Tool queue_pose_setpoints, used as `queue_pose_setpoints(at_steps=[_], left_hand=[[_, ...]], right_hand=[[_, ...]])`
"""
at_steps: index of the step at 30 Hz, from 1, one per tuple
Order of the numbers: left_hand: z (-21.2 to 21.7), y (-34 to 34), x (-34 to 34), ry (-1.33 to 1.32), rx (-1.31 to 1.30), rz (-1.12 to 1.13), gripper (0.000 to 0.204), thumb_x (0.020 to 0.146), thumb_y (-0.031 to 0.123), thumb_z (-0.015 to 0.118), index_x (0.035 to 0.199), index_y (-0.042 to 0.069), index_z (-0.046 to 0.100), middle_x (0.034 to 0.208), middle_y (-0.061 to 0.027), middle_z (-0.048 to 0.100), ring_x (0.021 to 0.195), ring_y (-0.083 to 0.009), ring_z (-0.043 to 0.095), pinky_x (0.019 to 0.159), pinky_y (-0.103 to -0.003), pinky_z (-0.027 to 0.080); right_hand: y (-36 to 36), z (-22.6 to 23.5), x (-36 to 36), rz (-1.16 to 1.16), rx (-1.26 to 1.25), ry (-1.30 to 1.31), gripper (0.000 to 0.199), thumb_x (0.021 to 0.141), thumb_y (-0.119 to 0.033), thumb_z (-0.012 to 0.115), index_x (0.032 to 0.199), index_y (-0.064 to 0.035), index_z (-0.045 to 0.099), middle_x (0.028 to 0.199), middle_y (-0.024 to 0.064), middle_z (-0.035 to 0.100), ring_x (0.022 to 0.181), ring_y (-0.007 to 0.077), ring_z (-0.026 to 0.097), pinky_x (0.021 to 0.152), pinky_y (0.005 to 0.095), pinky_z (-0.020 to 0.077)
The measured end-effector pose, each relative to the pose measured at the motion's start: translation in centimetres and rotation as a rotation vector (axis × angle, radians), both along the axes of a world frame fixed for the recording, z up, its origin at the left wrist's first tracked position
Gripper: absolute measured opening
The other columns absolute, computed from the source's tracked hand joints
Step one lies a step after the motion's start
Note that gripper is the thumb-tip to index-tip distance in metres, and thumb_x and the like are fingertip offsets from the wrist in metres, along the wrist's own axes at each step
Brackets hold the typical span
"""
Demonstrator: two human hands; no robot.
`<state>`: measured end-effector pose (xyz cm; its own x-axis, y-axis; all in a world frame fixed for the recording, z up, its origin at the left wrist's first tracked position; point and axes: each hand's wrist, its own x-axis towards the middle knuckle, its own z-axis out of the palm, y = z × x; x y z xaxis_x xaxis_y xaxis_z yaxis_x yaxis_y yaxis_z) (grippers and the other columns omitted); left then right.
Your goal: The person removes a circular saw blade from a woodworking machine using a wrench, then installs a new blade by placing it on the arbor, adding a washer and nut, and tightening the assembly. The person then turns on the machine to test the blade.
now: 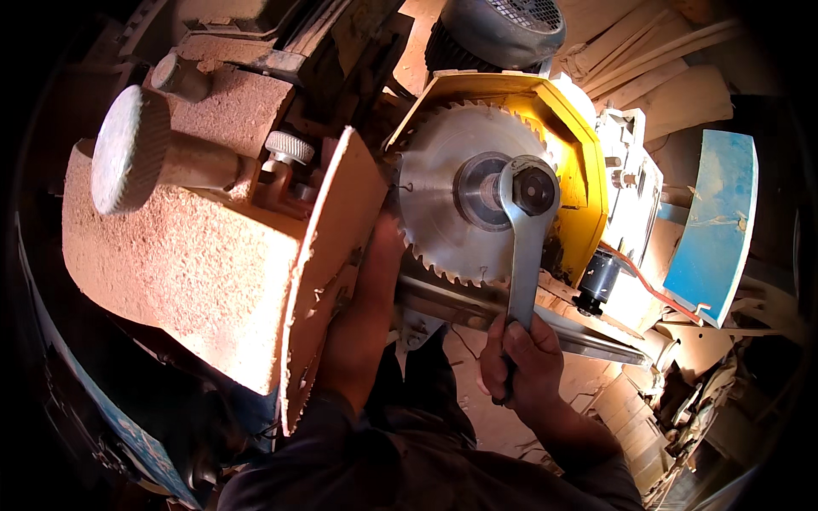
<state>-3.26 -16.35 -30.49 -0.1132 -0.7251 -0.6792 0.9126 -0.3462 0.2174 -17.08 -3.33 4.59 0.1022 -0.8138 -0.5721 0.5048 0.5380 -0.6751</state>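
Note:
My right hand (528,362) is closed around the lower end of a large metal wrench (523,272). The wrench stands nearly upright, its ring-like head around the dark nut (534,189) on the arbor of a toothed circular saw blade (434,183). A yellow guard housing (588,153) surrounds the blade's top and right side. My left hand (388,228) reaches up beside the blade's left edge, behind a dust-covered panel (328,247). Its fingers are hidden there, so what it touches does not show.
A dusty machine cover with a big round knob (132,149) fills the left side. A motor (498,30) sits above the guard. At right are a blue panel (711,226), a small black cylinder (599,277) and a red cable. Wood offcuts (630,417) lie lower right.

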Motion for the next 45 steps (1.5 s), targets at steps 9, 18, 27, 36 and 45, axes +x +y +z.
queue_pose_setpoints(at_steps=[9,18,27,36,45], left_hand=[[-0.2,1.7,0.3,-0.041,0.052,-0.016,0.045,0.104,0.037,0.038,0.131,0.007,0.057,0.128,-0.0115,0.062,0.111,-0.0320,0.065,0.094,-0.046,0.055],[-0.3,1.5,0.0,-0.052,0.057,-0.040,0.045,0.104,0.037,0.038,0.131,0.007,0.057,0.129,-0.0116,0.062,0.111,-0.0322,0.064,0.094,-0.046,0.055],[-0.2,1.0,-0.4,-0.055,0.049,-0.062,0.045,0.104,0.037,0.037,0.132,0.007,0.056,0.130,-0.0117,0.062,0.112,-0.0324,0.064,0.094,-0.046,0.055],[0.1,1.3,-0.3,-0.049,0.053,-0.051,0.046,0.104,0.037,0.037,0.133,0.006,0.056,0.130,-0.0118,0.061,0.112,-0.0326,0.064,0.095,-0.046,0.055],[0.6,2.4,-0.3,-0.032,0.075,-0.043,0.046,0.105,0.037,0.037,0.133,0.006,0.056,0.131,-0.0118,0.061,0.112,-0.0328,0.064,0.095,-0.046,0.055]], right_hand=[[0.2,-0.3,4.4,-0.172,0.040,-0.093,0.022,0.108,-0.018,0.045,0.112,0.0007,0.056,0.059,0.0094,0.055,0.044,0.0177,0.050,0.045,0.0321,0.0433],[-0.4,-0.6,6.7,-0.245,-0.021,-0.120,0.022,0.108,-0.015,0.044,0.118,0.0005,0.056,0.066,0.0082,0.057,0.050,0.0167,0.052,0.052,0.0326,0.0452],[-0.6,-0.6,7.5,-0.315,-0.038,-0.203,0.020,0.105,-0.010,0.048,0.121,0.0006,0.055,0.069,0.0081,0.058,0.053,0.0155,0.052,0.056,0.0331,0.0459],[-1.5,0.0,9.1,-0.361,0.018,-0.098,0.024,0.095,-0.008,0.054,0.118,0.0016,0.057,0.065,0.0098,0.054,0.047,0.0158,0.045,0.048,0.0334,0.0417],[-1.8,-0.2,9.7,-0.380,-0.006,-0.074,0.026,0.093,-0.004,0.055,0.118,0.0016,0.056,0.067,0.0109,0.054,0.049,0.0154,0.045,0.050,0.0332,0.0423]])
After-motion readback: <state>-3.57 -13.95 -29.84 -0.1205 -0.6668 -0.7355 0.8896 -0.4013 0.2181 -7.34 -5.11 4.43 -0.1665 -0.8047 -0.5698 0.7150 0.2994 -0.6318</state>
